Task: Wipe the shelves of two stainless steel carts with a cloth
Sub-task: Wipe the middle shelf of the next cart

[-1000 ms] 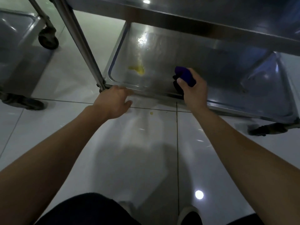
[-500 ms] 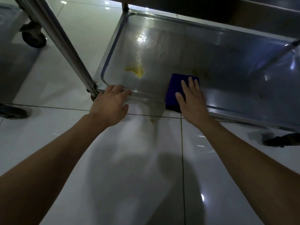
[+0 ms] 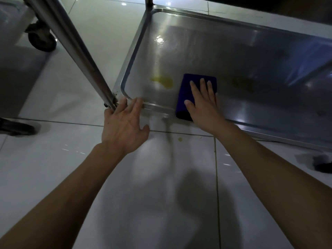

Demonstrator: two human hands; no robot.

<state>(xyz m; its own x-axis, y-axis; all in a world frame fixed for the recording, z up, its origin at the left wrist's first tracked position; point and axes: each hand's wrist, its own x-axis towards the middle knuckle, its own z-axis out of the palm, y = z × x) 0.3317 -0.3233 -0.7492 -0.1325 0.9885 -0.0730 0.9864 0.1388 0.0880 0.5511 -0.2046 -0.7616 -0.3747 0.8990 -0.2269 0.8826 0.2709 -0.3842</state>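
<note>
1. Our right hand (image 3: 203, 103) presses the cloth (image 3: 192, 90) flat, fingers straight, on the bottom shelf (image 3: 233, 56) by its near rim.
2. Our left hand (image 3: 124, 124), fingers spread, rests on the rim beside the post (image 3: 75, 49).
3. A yellow stain (image 3: 163, 81) lies just left of the cloth.

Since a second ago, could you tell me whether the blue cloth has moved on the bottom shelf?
Yes. The blue cloth, then bunched in the right hand above the shelf's front rim, now lies flat under it, just right of the yellow stain.
</note>
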